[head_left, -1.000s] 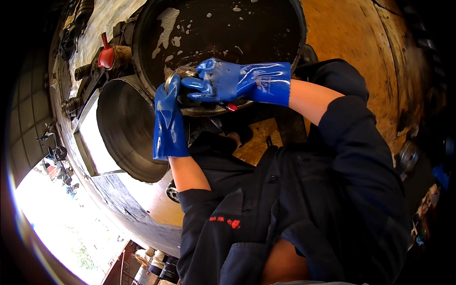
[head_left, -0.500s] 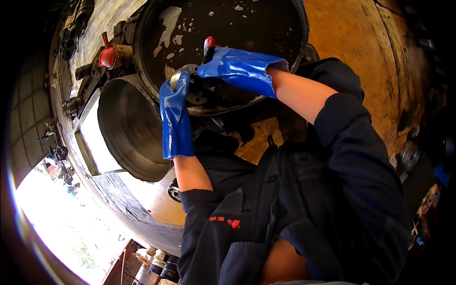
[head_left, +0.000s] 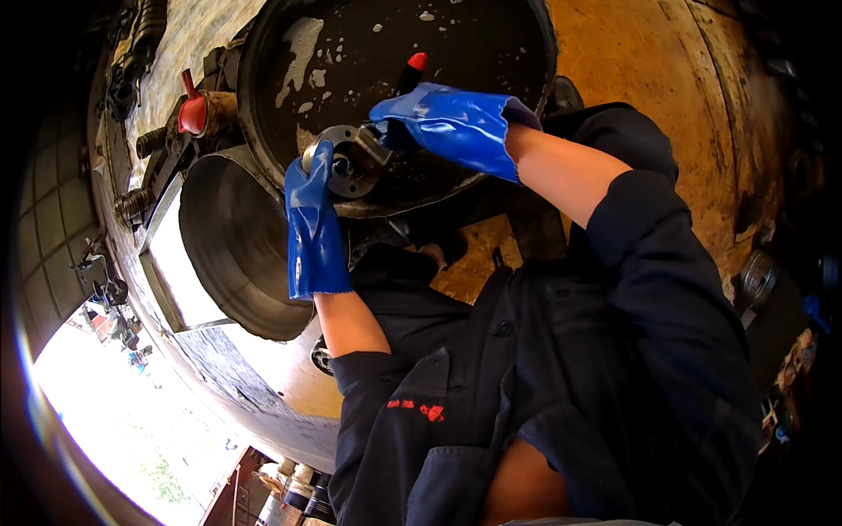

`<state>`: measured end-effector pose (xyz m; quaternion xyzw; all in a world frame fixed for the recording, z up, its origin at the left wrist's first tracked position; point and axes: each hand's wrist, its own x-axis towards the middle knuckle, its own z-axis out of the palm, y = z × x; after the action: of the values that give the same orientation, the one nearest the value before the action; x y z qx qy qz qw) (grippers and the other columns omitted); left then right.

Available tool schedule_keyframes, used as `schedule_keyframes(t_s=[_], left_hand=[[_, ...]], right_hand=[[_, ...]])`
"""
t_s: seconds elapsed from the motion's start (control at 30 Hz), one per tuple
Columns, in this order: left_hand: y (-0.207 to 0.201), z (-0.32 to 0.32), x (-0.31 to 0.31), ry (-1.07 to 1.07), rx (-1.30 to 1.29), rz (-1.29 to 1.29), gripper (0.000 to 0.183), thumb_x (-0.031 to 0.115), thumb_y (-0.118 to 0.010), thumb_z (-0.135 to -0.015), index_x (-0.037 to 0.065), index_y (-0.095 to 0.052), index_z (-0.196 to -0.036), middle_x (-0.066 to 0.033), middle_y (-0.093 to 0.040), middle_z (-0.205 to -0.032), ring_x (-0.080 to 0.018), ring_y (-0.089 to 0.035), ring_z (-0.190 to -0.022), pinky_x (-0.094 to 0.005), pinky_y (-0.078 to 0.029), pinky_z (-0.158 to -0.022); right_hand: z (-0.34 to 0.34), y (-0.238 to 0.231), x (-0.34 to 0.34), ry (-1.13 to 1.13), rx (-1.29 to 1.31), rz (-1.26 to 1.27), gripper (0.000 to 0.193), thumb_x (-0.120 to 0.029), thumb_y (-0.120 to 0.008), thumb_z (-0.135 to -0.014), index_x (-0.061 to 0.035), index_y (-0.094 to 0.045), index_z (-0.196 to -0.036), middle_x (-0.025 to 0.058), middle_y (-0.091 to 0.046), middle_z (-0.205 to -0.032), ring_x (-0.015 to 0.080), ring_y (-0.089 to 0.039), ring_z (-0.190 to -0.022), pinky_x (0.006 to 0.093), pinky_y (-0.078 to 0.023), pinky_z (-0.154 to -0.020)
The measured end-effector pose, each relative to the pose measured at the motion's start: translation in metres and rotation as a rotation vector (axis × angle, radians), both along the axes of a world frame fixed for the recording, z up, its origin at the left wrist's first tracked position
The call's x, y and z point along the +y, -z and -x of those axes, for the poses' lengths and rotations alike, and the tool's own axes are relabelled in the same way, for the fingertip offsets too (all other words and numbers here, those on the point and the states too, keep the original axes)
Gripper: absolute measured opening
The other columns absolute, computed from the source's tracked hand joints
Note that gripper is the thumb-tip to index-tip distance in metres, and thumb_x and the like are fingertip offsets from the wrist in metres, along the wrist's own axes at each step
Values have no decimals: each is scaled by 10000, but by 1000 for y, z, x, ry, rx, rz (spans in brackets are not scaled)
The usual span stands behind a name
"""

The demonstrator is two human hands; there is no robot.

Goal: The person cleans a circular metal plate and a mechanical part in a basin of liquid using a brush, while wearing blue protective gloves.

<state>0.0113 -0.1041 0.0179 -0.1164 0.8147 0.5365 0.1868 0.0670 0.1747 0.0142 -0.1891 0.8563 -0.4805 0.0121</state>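
My left hand (head_left: pixel 309 188), in a long blue rubber glove, grips the edge of a round metal flange (head_left: pixel 353 182) with small holes around a dark centre. The flange is held over the near rim of a large black basin (head_left: pixel 421 188) of dark liquid with pale foam patches. In my right hand (head_left: pixel 408 118), also blue-gloved, is a brush with a black, red-tipped handle (head_left: pixel 416 63). Its flat metal band (head_left: pixel 374 145) shows below the glove, close against the flange's right side. I cannot tell whether the bristles touch the flange.
An open-topped grey metal drum (head_left: pixel 237 245) stands left of the basin, tilted in view. Beyond it are a red funnel (head_left: pixel 193 110) and a threaded metal part (head_left: pixel 134 207). Stained brown floor (head_left: pixel 649 105) stretches to the right. Small metal parts lie at the far right.
The brush has swung right, its handle now leaning rightward and its metal band showing. The flange has turned so that more of its face shows. My left hand has shifted slightly left.
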Motion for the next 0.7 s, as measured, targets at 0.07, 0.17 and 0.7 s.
schedule_keyframes(t_s=[0.07, 0.17, 0.7], left_hand=[[11, 6, 4, 57, 4, -11, 493, 367, -742, -998, -79, -674, -1199, -93, -715, -982, -152, -666, -866, -306, -541, -787], [3, 1, 28, 90, 29, 20, 551, 361, -750, -986, -114, -651, -1248, -140, -720, -1083, -201, -693, -924, -345, -571, -838], [-1, 0, 18, 177, 90, 24, 425, 299, -757, -997, -75, -694, -1191, -76, -729, -1003, -134, -667, -830, -271, -537, -745]], right_hand=[[-1, 31, -20, 107, -381, 547, 280, -67, -444, -1084, -37, -686, -1221, 136, -747, -967, 231, -740, -901, 343, -591, -768], [23, 87, -38, 237, -930, 1125, 249, -153, -544, -1078, -4, -697, -1207, 94, -749, -982, 162, -732, -856, 281, -620, -717], [18, -20, -58, 17, -218, -433, 296, -390, -644, -944, -144, -737, -1080, 64, -771, -928, 238, -755, -757, 425, -623, -685]])
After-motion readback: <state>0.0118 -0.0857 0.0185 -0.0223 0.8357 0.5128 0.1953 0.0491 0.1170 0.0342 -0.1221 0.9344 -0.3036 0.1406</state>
